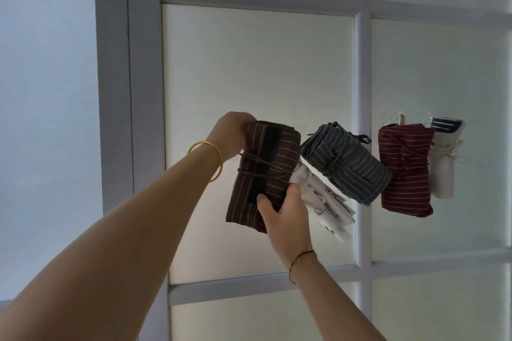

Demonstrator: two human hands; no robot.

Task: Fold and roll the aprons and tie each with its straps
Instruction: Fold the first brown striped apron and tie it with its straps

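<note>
**Against a frosted window, two hands hold a rolled brown apron**

High against a window, a person's two bare arms reach up from the bottom left. Between the hands is a brown apron (279, 152) with thin pale stripes. It is rolled into a fat bundle, standing nearly upright and leaning a little to the right. A thin brown strap (266, 173) is wound round its middle.

The left hand (232, 130) grips the roll's top left corner. Its fingers curl over the cloth, and the tips are hidden behind it. A gold bangle (210, 158) sits on that wrist. The right hand (282, 210) holds the roll's lower right edge, with the fingers wrapped round the front and pressing into the fabric. A thin cord bracelet (302, 256) circles that wrist.

Four more rolled bundles line up to the right at about the same height. A white printed roll (327, 202) slants just behind the brown one and touches it. Next comes a grey striped roll (349, 163), tilted and tied with its own strap. Beyond it is a dark red striped roll (404, 169), upright. Last is a cream roll (446, 169), knotted with a pale tie. What they hang from cannot be made out.

Behind everything, a pale grey window frame (115, 91) divides cloudy panes (257, 63).
</note>
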